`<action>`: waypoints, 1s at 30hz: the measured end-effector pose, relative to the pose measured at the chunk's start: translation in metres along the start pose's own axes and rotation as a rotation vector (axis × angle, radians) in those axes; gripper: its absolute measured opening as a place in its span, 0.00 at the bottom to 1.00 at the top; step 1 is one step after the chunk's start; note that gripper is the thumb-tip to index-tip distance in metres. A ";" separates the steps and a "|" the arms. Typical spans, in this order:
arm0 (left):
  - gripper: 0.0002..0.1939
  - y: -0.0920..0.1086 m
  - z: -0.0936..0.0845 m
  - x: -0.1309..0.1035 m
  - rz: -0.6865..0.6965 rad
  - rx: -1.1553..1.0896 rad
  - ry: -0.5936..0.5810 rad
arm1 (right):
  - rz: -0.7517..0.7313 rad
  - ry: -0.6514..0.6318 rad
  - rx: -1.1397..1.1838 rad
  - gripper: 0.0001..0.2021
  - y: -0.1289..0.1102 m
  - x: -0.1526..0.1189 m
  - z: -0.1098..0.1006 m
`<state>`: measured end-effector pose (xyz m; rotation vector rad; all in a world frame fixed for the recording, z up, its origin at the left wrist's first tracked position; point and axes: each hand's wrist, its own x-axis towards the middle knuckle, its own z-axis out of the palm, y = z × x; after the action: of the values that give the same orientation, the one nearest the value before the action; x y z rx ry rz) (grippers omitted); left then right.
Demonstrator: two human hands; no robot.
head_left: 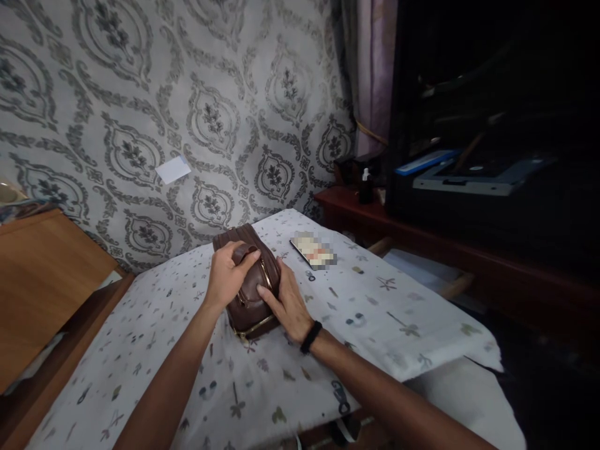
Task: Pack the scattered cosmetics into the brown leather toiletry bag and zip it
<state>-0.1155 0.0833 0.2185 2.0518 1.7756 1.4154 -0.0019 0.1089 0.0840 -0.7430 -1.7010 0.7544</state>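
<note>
A small brown leather bag (248,306) with gold zips lies on a table covered by a white patterned cloth (375,312). My left hand (227,275) grips the bag's top from the left, fingers curled over the upper edge. Against the bag's right side rests my right hand (284,303), its fingers laid flat by the zip. A black band sits on my right wrist. The bag's far end points toward the wall.
A flat rectangular item (313,250) lies on the cloth just beyond the bag. A wooden cabinet (42,275) stands at left. A dark shelf unit (469,206) with a small bottle (365,186) and flat devices stands at right. Patterned wallpaper is behind.
</note>
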 end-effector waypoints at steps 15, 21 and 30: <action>0.09 0.003 -0.005 -0.010 0.162 0.138 -0.127 | -0.002 0.002 0.039 0.41 0.001 0.002 -0.001; 0.09 0.004 -0.006 -0.011 0.174 0.132 -0.122 | -0.003 0.023 0.046 0.37 -0.004 0.003 -0.003; 0.06 0.005 -0.006 -0.014 0.254 0.210 -0.191 | -0.036 0.002 0.010 0.36 -0.002 0.003 -0.003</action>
<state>-0.1147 0.0674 0.2169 2.5009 1.6982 1.0742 0.0004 0.1107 0.0881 -0.7047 -1.7031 0.7360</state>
